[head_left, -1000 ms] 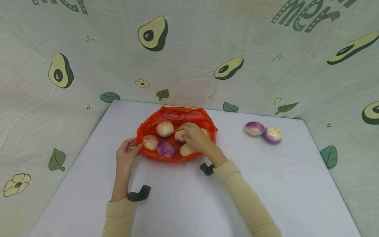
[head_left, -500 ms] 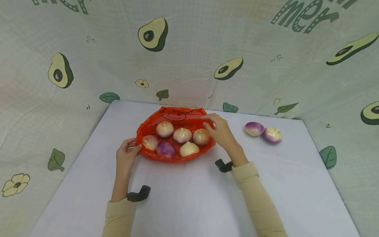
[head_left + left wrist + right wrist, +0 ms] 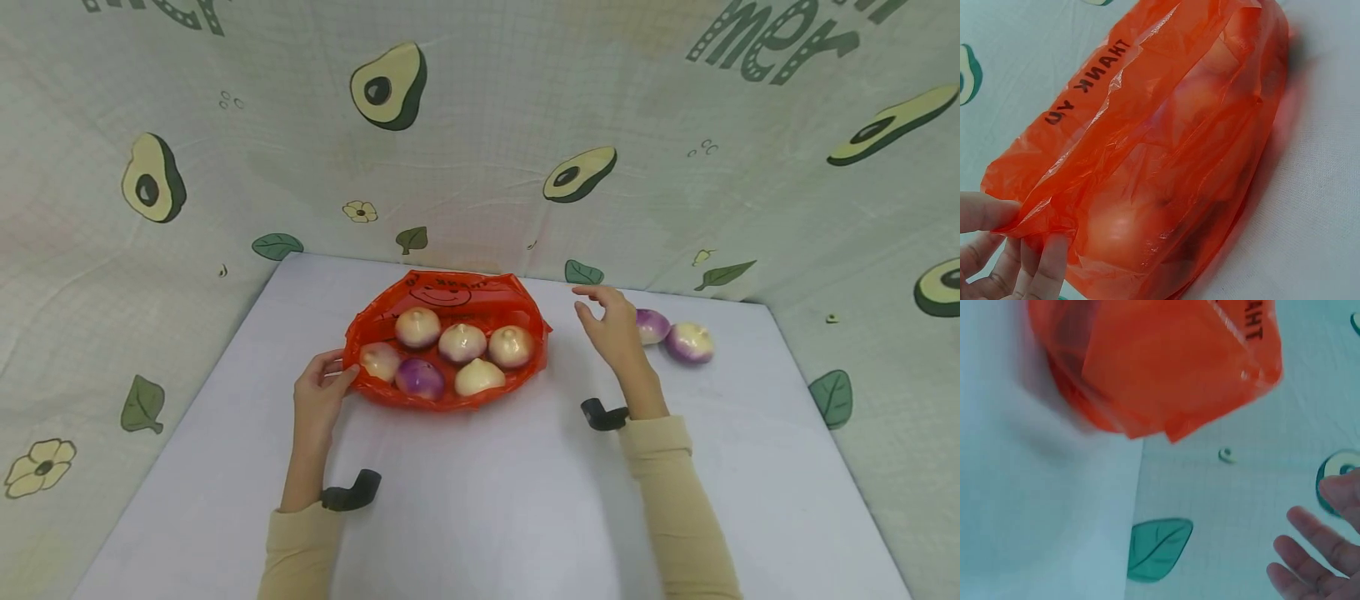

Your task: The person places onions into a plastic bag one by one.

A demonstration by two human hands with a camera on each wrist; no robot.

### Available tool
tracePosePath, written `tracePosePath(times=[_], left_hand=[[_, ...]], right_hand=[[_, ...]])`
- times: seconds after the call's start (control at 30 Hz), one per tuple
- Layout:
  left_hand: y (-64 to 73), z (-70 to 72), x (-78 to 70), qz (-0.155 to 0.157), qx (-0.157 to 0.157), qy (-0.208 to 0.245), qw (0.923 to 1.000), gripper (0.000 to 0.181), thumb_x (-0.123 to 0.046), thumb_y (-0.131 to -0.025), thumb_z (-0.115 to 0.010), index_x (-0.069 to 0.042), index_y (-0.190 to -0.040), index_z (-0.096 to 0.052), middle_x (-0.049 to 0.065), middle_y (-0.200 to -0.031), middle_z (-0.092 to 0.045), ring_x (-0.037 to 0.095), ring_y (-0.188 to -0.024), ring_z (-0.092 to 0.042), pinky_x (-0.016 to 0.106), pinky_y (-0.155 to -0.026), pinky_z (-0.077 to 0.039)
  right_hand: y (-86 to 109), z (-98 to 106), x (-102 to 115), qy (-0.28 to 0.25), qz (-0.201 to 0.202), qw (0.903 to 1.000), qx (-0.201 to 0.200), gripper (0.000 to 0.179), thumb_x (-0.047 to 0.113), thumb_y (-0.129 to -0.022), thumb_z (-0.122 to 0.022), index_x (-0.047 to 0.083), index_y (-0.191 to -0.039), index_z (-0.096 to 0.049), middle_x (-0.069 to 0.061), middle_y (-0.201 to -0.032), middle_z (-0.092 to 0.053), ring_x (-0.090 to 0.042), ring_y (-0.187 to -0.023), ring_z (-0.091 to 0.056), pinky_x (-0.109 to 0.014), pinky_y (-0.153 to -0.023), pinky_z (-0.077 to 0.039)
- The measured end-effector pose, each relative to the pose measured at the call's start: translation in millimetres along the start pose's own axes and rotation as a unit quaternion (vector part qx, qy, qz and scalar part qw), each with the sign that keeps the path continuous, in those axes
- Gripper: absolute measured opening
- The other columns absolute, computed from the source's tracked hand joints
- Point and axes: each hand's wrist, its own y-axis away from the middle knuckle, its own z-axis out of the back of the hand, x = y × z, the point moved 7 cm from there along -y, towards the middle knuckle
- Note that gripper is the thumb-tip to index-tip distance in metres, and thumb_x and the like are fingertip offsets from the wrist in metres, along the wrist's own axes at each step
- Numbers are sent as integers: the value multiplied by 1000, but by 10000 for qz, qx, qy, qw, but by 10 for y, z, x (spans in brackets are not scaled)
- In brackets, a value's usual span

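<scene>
A red plastic bag (image 3: 491, 292) with printed lettering and a smiley lies with its mouth spread wide. Inside it are several purple-and-white turnips (image 3: 462, 343). At the bag's left rim, my left hand (image 3: 321, 396) pinches the plastic between thumb and fingers, seen closely in the left wrist view. My right hand (image 3: 617, 329) is in the air to the right of the bag, fingers loosely bent and apart, holding nothing. Just beyond it, one turnip (image 3: 654, 327), partly hidden by the hand, touches a second turnip (image 3: 690, 343) on the table.
The white table (image 3: 480, 500) meets an upright cloth (image 3: 480, 167) printed with avocados and leaves behind the bag. Black wrist-camera mounts (image 3: 352, 492) stick out at both wrists.
My right hand has let go of a turnip in the bag, left its mouth and moved right toward the two turnips on the table. My left hand keeps its place on the rim.
</scene>
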Motion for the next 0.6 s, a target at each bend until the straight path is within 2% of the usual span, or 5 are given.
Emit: tracePosePath(times=[0.27, 0.4, 0.6], left_hand=[[-5, -1, 0, -159, -31, 63, 9998, 38, -25, -90, -60, -11, -125, -54, 11, -114, -57, 8, -85, -56, 10, -69, -51], [-18, -2, 9, -230, -91, 115, 9996, 38, -26, -89, -61, -10, -123, -55, 12, -111, -57, 11, -85, -57, 10, -68, -51], [-14, -5, -2, -42, -34, -7, 10000, 37, -24, -91, -59, -12, -125, -54, 10, -114, -56, 7, -85, -56, 10, -71, -51]], right_hand=[[8, 187, -448, 381, -803, 9959, -168, 31, 12, -89, -57, 0, -117, -59, -25, -118, -56, -40, -107, -49, -51, -93, -38], [31, 274, -638, 606, -1219, 9903, -273, 34, 13, -88, -58, -2, -119, -57, -29, -121, -52, -45, -112, -44, -54, -97, -33], [94, 333, -905, 1069, -1844, 9770, -50, 45, 16, -87, -59, -4, -127, -50, -34, -128, -43, -52, -117, -35, -59, -97, -30]])
